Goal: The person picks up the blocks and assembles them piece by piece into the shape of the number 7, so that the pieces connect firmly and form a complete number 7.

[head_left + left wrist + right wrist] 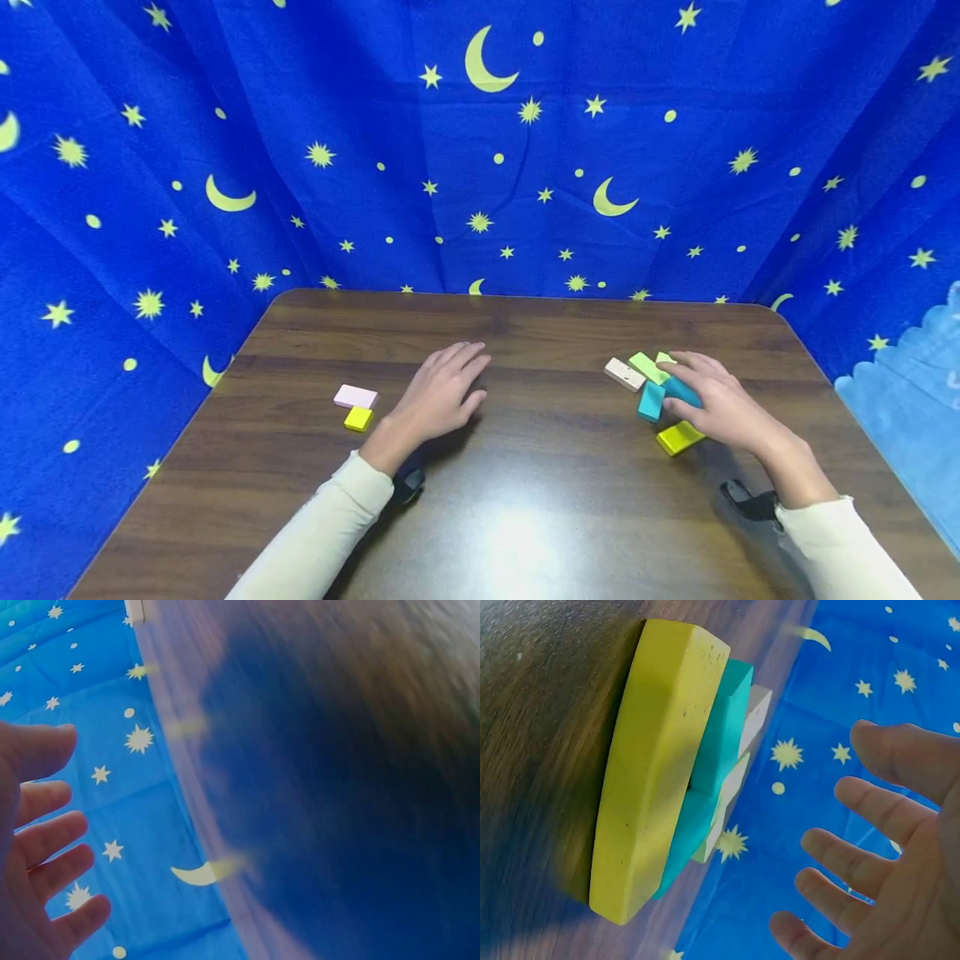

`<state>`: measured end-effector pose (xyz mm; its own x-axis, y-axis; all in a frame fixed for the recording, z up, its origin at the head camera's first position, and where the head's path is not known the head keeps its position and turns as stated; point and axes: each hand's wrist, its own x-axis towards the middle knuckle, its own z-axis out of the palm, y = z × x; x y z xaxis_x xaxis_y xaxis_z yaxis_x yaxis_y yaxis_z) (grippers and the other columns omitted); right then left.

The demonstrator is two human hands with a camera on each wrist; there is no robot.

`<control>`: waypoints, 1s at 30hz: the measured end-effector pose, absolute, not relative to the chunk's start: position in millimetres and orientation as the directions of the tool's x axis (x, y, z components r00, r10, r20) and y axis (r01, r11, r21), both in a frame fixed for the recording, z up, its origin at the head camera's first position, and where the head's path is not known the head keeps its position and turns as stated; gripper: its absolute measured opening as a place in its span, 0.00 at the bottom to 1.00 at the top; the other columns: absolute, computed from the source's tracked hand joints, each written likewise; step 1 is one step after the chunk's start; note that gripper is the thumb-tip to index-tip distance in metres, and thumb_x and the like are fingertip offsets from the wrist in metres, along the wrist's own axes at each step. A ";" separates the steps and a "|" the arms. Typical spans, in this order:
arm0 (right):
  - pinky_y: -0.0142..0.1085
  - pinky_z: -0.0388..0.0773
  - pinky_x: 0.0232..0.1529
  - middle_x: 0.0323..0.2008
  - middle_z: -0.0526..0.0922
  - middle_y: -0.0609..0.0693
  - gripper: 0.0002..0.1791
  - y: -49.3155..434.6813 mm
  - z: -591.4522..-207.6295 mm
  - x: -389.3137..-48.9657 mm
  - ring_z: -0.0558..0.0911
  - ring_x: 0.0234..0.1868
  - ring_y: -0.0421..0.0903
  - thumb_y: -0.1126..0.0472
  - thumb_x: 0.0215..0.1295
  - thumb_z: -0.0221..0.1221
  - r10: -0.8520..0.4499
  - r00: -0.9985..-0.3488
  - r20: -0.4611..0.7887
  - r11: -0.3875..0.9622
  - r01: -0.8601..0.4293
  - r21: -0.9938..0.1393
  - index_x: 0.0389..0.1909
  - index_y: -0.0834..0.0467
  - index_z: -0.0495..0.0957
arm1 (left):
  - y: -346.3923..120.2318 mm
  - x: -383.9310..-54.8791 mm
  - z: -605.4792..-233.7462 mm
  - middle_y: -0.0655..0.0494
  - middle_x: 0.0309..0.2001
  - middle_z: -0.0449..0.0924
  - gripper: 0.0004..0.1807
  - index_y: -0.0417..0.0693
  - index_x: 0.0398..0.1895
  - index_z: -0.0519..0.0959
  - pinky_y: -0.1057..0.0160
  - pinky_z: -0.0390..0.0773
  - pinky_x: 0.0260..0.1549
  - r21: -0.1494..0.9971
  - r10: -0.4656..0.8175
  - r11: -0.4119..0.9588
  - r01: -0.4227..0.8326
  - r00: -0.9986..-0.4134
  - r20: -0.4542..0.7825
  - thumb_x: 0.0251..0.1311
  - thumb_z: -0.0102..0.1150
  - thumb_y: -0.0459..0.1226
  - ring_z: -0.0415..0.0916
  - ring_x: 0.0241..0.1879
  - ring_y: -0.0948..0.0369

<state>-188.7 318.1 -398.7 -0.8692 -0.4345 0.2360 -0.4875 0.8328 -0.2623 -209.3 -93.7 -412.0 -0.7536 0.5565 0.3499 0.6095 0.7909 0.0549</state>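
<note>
My left hand (pixel 442 396) hovers over the middle of the table, fingers relaxed and holding nothing. A pink block (pixel 356 397) and a small yellow block (pixel 358 418) lie to its left. Over the right-hand group is my right hand (pixel 720 404); in the right wrist view its fingers are spread and hold nothing. Beneath and beside it lie a long yellow block (pixel 656 765), a teal block (pixel 651 402), another teal block (pixel 681 391) partly covered by the hand, a light green block (pixel 648 367), and a whitish block (pixel 624 374). Another pale green piece (pixel 664 358) peeks out behind the fingers.
The brown wood-grain table (pixel 525 342) has rounded far corners. A blue curtain (pixel 420 150) with yellow moons and stars hangs behind it and along the sides. Light blue scalloped cloth (pixel 911 408) hangs at the right. Glare marks the table's near middle.
</note>
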 end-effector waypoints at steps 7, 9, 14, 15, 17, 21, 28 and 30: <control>0.69 0.66 0.57 0.62 0.72 0.71 0.28 323.0 -395.1 -182.3 0.68 0.63 0.71 0.60 0.59 0.66 -0.416 -0.882 0.221 0.846 -0.464 -0.263 0.61 0.64 0.75 | -84.5 -211.0 -417.1 0.45 0.69 0.72 0.27 0.45 0.65 0.74 0.43 0.71 0.66 0.088 0.560 0.788 0.610 -0.768 0.310 0.64 0.61 0.45 0.69 0.68 0.47; 0.68 0.67 0.56 0.62 0.73 0.71 0.28 324.1 -395.6 -181.4 0.69 0.62 0.72 0.61 0.59 0.66 -0.418 -0.881 0.220 0.847 -0.466 -0.256 0.61 0.65 0.75 | -82.4 -211.3 -417.5 0.46 0.69 0.71 0.28 0.45 0.65 0.74 0.44 0.71 0.66 0.089 0.561 0.789 0.608 -0.772 0.298 0.64 0.61 0.45 0.69 0.69 0.48; 0.68 0.68 0.57 0.61 0.74 0.72 0.29 326.7 -398.4 -179.7 0.71 0.61 0.72 0.61 0.60 0.66 -0.406 -0.892 0.198 0.858 -0.447 -0.252 0.61 0.66 0.75 | -75.0 -213.9 -417.8 0.47 0.70 0.71 0.27 0.46 0.65 0.74 0.45 0.71 0.66 0.094 0.572 0.781 0.618 -0.767 0.292 0.64 0.61 0.45 0.68 0.69 0.49; 0.68 0.68 0.57 0.61 0.74 0.73 0.29 327.2 -398.8 -179.4 0.71 0.61 0.72 0.61 0.60 0.66 -0.404 -0.894 0.195 0.859 -0.444 -0.255 0.61 0.66 0.75 | -73.0 -214.2 -417.8 0.47 0.70 0.71 0.27 0.46 0.65 0.74 0.45 0.71 0.66 0.097 0.574 0.779 0.619 -0.767 0.287 0.65 0.61 0.45 0.68 0.69 0.49; 0.68 0.68 0.57 0.61 0.74 0.73 0.29 327.8 -400.2 -179.0 0.71 0.61 0.73 0.62 0.59 0.66 -0.404 -0.893 0.197 0.857 -0.445 -0.259 0.61 0.67 0.75 | -68.1 -214.5 -417.9 0.47 0.70 0.70 0.27 0.46 0.66 0.73 0.46 0.71 0.67 0.100 0.578 0.778 0.620 -0.770 0.270 0.65 0.60 0.45 0.68 0.69 0.49; 0.66 0.71 0.55 0.57 0.77 0.73 0.27 326.8 -404.2 -179.6 0.74 0.58 0.72 0.63 0.57 0.67 -0.423 -0.875 0.235 0.845 -0.475 -0.247 0.58 0.66 0.77 | -51.6 -214.4 -418.4 0.49 0.71 0.69 0.28 0.47 0.68 0.72 0.48 0.71 0.67 0.088 0.602 0.769 0.633 -0.763 0.236 0.67 0.58 0.47 0.67 0.70 0.51; 0.65 0.72 0.55 0.55 0.79 0.69 0.24 322.9 -410.8 -182.2 0.76 0.56 0.69 0.67 0.55 0.67 -0.444 -0.861 0.248 0.830 -0.499 -0.249 0.55 0.62 0.80 | -8.1 -217.3 -418.0 0.53 0.72 0.68 0.28 0.51 0.68 0.71 0.52 0.72 0.66 0.035 0.661 0.731 0.682 -0.719 0.213 0.67 0.56 0.48 0.67 0.70 0.54; 0.65 0.71 0.56 0.56 0.79 0.69 0.24 322.7 -412.0 -182.6 0.75 0.57 0.69 0.67 0.56 0.67 -0.444 -0.865 0.234 0.832 -0.495 -0.249 0.55 0.62 0.80 | 5.2 -219.8 -418.5 0.53 0.72 0.69 0.28 0.51 0.69 0.71 0.53 0.73 0.65 0.023 0.675 0.722 0.691 -0.712 0.196 0.67 0.56 0.48 0.67 0.70 0.55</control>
<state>-182.6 322.7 -412.0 -0.8647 -0.4443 0.2344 -0.4952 0.8324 -0.2487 -219.8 5.2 -418.5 -0.7117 0.6746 0.1960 0.6911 0.7224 0.0229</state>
